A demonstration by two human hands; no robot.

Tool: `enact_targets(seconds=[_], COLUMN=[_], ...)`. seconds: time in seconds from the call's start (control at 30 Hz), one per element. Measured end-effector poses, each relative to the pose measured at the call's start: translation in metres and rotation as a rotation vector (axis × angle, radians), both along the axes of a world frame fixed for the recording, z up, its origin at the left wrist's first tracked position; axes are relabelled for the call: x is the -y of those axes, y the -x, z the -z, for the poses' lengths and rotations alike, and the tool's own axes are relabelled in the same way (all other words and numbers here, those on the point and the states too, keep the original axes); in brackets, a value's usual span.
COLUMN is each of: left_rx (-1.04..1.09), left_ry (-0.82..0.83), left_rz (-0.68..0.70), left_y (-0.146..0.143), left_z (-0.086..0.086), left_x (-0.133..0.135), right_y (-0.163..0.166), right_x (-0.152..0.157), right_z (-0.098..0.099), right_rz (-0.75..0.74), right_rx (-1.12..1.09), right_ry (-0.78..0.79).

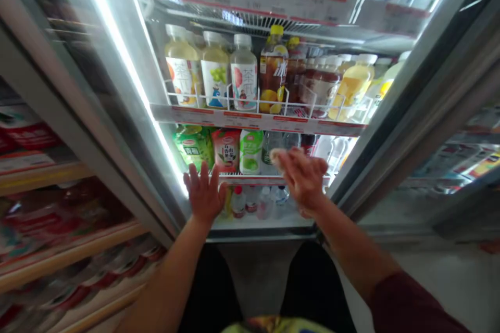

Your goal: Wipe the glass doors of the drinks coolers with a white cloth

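I face an open drinks fridge. My left hand (204, 193) is open, fingers spread, reaching toward the lower shelf edge (242, 179) below green and red drink bottles (225, 150). My right hand (302, 177) reaches in front of clear water bottles (273, 141); it is blurred, with something pale at the fingertips that I cannot make out. On the shelf above stand pale tea bottles (214, 68) and a dark tea bottle with a yellow cap (273, 70). Small bottles (238, 202) stand on the bottom level.
The fridge's glass door (78, 88) is swung open on the left, its frame running down to the floor. Wooden shelves with red packets (58, 229) stand at left. Another glass cooler door (461, 156) is on the right. Price strips (258, 120) line the shelf fronts.
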State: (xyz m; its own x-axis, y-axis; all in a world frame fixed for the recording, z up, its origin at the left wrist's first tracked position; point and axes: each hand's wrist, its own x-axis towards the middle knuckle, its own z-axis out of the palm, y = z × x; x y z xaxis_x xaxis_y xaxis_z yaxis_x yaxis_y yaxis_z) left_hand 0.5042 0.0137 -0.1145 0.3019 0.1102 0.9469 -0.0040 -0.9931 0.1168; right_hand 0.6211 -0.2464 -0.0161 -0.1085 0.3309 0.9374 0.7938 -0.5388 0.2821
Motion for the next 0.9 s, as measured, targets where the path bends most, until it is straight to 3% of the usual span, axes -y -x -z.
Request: enact_targets(seconds=[0.1,0.17,0.27,0.33,0.4,0.53,0.6,0.7,0.8,0.9], left_rx=[0.013,0.036,0.076,0.079,0.067,0.043,0.047,0.072,0.087,0.079], left_ry=[-0.05,-0.103,-0.139,-0.151,-0.149,-0.089,-0.079,-0.128,-0.113,-0.236], left_rz=[-0.081,-0.13,-0.156,-0.168,-0.175,-0.161,-0.158,-0.165,-0.148,0.048], left_y=[-0.005,-0.007,-0.007,-0.007,-0.007,-0.007,-0.008,-0.007,-0.004,-0.002], left_z=[0.005,0.004,-0.001,-0.001,0.001,0.007,0.006,-0.002,-0.008,-0.006], left_x=[-0.005,-0.006,-0.005,-0.004,-0.004,-0.007,-0.008,-0.004,0.021,0.066], right_y=[-0.017,-0.014,0.006,0.014,0.007,-0.035,-0.048,-0.039,-0.011,0.013], right_x=[0.016,0.013,0.002,0.005,0.02,0.062,0.074,0.073,0.055,0.031], right_z=[-0.014,0.004,0.054,0.072,0.063,0.018,0.02,0.065,0.113,0.12], right_rz=[0.122,0.11,-0.034,-0.053,0.009,0.167,0.213,0.203,0.035,-0.112], right_rx=[-0.103,-0.105,-0.064,-0.069,-0.107,-0.112,-0.099,-0.119,-0.198,-0.364], right_ry=[-0.288,-0.3,0.002,0.221,0.185,-0.293,-0.37,-0.239,-0.016,-0.02])
